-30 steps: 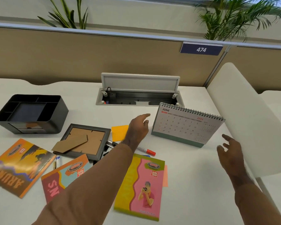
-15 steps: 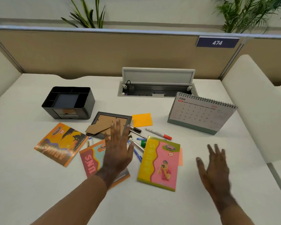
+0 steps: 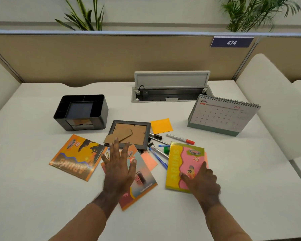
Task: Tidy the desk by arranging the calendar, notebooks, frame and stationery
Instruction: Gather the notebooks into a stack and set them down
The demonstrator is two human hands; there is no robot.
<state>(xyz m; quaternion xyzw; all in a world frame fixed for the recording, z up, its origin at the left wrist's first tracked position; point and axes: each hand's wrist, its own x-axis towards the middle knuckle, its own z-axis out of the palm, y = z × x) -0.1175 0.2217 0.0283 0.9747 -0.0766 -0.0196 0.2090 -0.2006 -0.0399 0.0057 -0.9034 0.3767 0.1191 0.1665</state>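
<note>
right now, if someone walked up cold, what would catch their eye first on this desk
Probably the bright clutter at mid-desk: three notebooks, with the left hand spread flat over the middle notebook and the right hand on the yellow and pink notebook. Next, the June calendar standing at the right and the black organiser at the left.

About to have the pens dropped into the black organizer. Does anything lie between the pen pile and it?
Yes. The picture frame lies face down between the pens and the black organizer, and the left hand hovers spread just in front of the frame. The organizer's top compartments look unblocked.
</note>
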